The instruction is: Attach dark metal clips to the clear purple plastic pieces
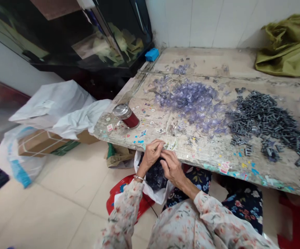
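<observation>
Scuffed tabletop (209,60) borders both hands (151,155) (173,167) above a crumpled white bag (162,197).

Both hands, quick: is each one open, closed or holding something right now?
Left hand: curled, near the white bag; whether it holds anything cannot be told.
Right hand: bent, close to the left hand; whether it holds anything cannot be told.
</observation>
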`<action>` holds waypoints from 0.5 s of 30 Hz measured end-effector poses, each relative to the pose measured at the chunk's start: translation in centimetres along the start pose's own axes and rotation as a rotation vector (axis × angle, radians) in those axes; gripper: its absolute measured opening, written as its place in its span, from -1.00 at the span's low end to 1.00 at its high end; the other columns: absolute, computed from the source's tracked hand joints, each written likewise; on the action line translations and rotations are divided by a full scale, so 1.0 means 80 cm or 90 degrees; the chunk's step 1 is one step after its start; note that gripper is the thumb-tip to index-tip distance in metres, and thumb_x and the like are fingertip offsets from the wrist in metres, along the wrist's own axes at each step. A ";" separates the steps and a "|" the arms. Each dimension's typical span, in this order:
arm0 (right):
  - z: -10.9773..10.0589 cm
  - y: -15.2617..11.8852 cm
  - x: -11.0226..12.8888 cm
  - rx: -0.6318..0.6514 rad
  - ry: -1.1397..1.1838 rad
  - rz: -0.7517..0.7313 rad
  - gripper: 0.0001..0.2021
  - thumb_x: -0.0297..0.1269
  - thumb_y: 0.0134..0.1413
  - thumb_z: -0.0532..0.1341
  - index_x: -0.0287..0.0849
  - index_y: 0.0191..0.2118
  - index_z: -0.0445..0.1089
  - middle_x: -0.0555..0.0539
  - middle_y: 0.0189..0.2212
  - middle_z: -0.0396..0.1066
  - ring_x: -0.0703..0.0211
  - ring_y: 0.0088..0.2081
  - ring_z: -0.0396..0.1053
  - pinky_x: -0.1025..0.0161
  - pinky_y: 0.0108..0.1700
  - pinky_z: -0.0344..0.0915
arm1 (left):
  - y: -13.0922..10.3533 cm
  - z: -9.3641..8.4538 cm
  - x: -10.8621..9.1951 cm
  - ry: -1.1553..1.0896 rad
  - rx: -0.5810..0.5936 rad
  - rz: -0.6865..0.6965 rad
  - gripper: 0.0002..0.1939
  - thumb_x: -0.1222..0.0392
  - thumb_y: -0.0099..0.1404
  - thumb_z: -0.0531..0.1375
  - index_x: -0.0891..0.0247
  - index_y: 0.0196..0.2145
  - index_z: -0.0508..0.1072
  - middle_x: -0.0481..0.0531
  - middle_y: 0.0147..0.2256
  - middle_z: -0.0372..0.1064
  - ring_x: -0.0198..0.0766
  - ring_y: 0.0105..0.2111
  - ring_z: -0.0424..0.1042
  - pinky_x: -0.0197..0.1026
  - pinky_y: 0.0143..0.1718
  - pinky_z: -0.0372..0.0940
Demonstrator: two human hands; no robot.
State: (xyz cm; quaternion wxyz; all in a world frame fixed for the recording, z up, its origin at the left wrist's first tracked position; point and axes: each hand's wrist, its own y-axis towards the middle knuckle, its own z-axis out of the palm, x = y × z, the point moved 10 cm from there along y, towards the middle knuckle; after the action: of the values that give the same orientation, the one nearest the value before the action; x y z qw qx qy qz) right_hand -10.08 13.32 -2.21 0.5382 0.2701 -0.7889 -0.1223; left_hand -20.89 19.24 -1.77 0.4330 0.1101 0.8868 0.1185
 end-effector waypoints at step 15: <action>-0.135 0.027 -0.133 -0.126 -0.198 0.123 -0.68 -0.35 0.29 0.01 -0.21 0.05 0.38 -0.29 0.04 0.34 -0.04 0.12 0.25 -0.13 0.16 0.27 | 0.090 0.137 -0.036 0.108 0.043 0.106 -0.72 0.35 0.37 0.00 0.32 -0.14 0.50 0.17 -0.18 0.43 -0.16 -0.12 0.42 -0.10 -0.06 0.34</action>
State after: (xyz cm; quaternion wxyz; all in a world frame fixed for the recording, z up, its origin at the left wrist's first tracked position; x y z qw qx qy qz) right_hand 2.06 22.09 -5.28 0.4431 0.1172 -0.8689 -0.1872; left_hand -9.82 26.44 -4.00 0.3414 0.1876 0.9114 0.1329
